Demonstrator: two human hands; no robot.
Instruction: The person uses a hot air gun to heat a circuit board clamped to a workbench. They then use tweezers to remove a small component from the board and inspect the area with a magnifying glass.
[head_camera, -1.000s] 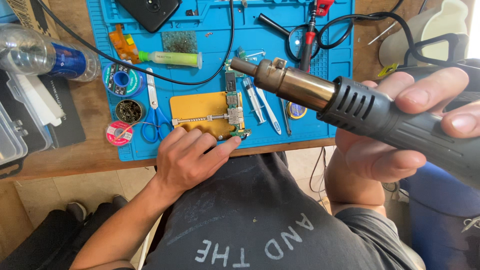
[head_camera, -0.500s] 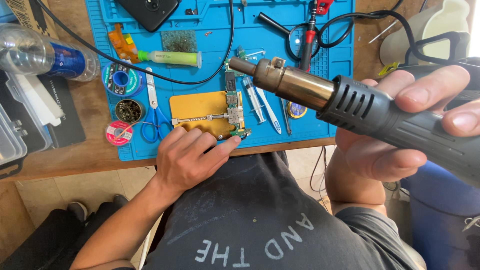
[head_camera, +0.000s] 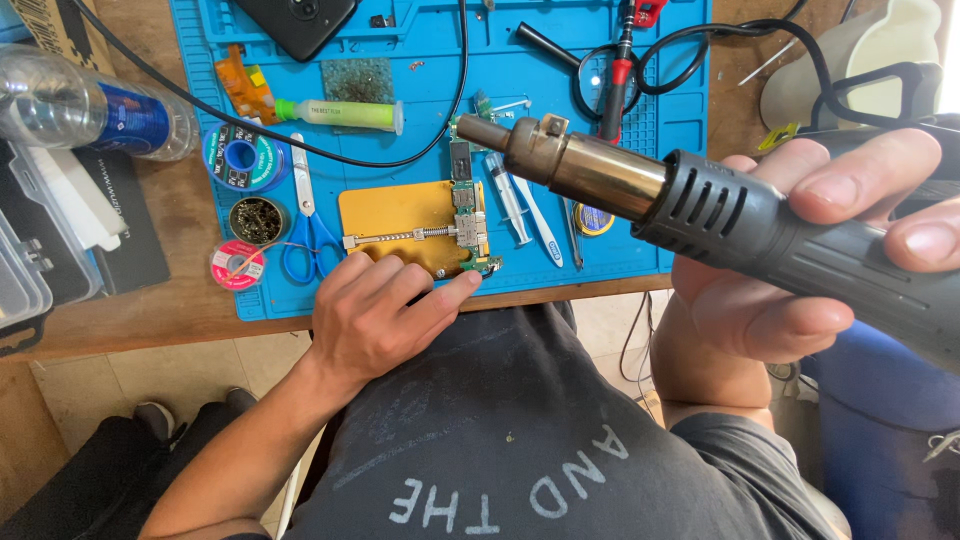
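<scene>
On blue mat (head_camera: 640, 250) | one circuit board (head_camera: 467, 215), left hand (head_camera: 375, 320) touching | right hand (head_camera: 800, 290): one hot-air gun (head_camera: 700, 205)

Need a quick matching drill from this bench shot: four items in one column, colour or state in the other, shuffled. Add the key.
Items:
1. scissors
2. hot air gun
3. circuit board
4. plastic bottle

Place or state:
A. lying on its side at the left, off the mat
B. clamped on the yellow holder
C. held in the right hand
D. blue handles, flat on the mat

Pairs: 1-D, 2-C, 3-B, 4-A
</scene>
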